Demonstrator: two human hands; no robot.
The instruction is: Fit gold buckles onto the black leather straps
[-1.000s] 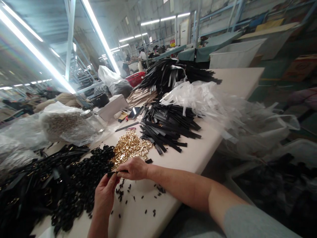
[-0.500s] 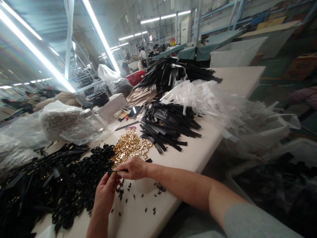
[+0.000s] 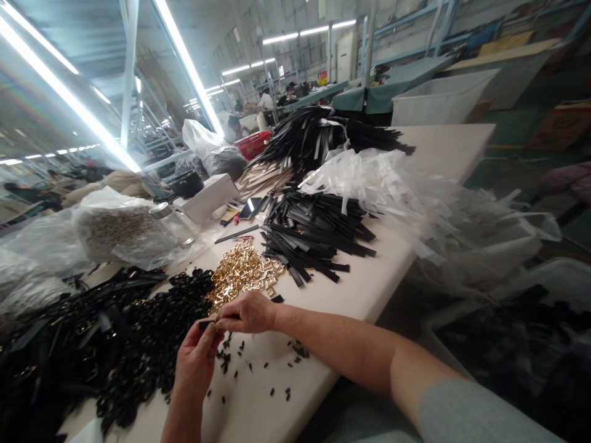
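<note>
My left hand (image 3: 198,352) is closed, its thumb and fingers pinching a short black strap (image 3: 206,323) whose flat end shows above the thumb. My right hand (image 3: 247,312) meets it fingertip to fingertip, closed at the strap, where a small glint of gold shows between the two hands. The right fingers hide most of what they grip. Just beyond them lies a heap of gold buckles (image 3: 244,267). Black loops (image 3: 184,307) are piled to the left of my hands. Small black bits (image 3: 235,373) are scattered on the table below.
Loose black straps (image 3: 314,234) lie in a pile past the buckles on the pale table (image 3: 258,412). Buckled straps (image 3: 50,351) are heaped at left. Clear plastic bags (image 3: 124,227), a glass jar (image 3: 173,221), a phone (image 3: 250,208) and white plastic sheeting (image 3: 383,184) stand around.
My hands stay in nearly the same place. The strap end in my left hand has tilted and shows more of its flat face; the left fingers have shifted slightly.
</note>
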